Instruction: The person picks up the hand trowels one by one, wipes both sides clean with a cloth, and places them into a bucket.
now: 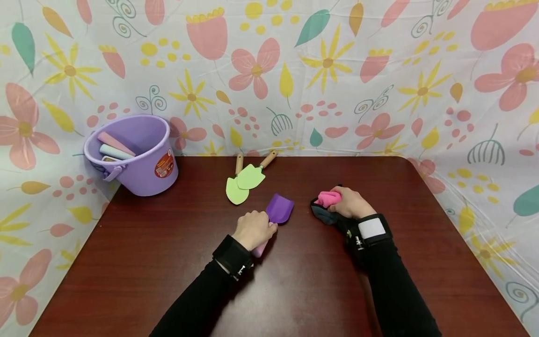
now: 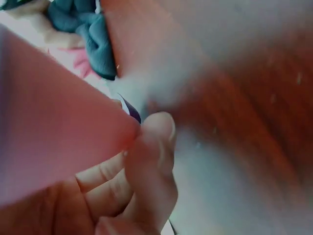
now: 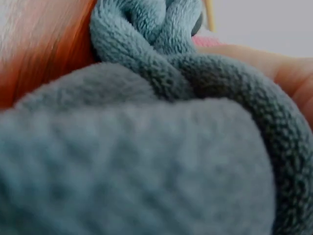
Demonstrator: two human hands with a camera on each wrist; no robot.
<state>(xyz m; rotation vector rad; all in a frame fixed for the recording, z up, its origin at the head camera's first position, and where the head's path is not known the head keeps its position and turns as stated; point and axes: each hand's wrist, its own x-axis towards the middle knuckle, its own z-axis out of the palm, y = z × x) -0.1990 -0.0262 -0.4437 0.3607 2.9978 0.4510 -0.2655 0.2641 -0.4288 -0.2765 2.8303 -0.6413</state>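
Floral cloth backs a dark tabletop (image 1: 168, 262). Left hand (image 1: 252, 229) holds a purple scoop (image 1: 280, 209) by its pink handle; right hand (image 1: 351, 202) clutches a pink-and-grey cloth (image 1: 324, 206). Wiping seems barely begun; two green trowels (image 1: 246, 180) lie untouched. Bucket (image 1: 139, 157) shows only overhead; cloth pile (image 3: 146, 147) only at the wrist.

Even, bright light is being cast in the head view; both wrist views are being blurred by closeness.

Purple scoop (image 1: 280, 209) w/ pink handle lies flat; pink-grey cloth (image 1: 325, 206) bunched nearby.
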